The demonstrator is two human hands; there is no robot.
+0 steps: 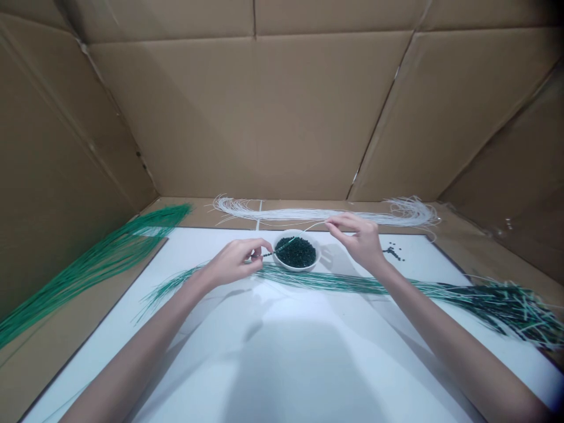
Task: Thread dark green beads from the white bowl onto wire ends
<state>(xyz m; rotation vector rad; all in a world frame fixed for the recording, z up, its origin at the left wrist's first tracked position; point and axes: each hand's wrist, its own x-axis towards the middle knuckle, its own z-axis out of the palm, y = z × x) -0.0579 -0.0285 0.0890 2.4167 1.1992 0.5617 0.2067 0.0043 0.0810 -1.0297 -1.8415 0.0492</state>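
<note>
A thin white strand [304, 231] runs between my two hands, above a white bowl [318, 258] full of dark green beads [296, 251]. My right hand [356, 235] pinches the strand's upper end, to the right of the bowl. At the bowl's left side my left hand [240, 258] is closed on the lower part, where a short row of dark beads [268, 254] sits on the strand. Part of that row is hidden by the left fingers. Beneath both hands lies a long bundle of green strands [326, 282] on the white board.
Dark beaded ends [506, 305] of the bundle spread at the right. Loose dark beads [393, 251] lie right of my right hand. White strands [299, 215] stretch along the back; loose green strands [101, 258] lie at left. Cardboard walls [247, 117] enclose the white board [282, 364].
</note>
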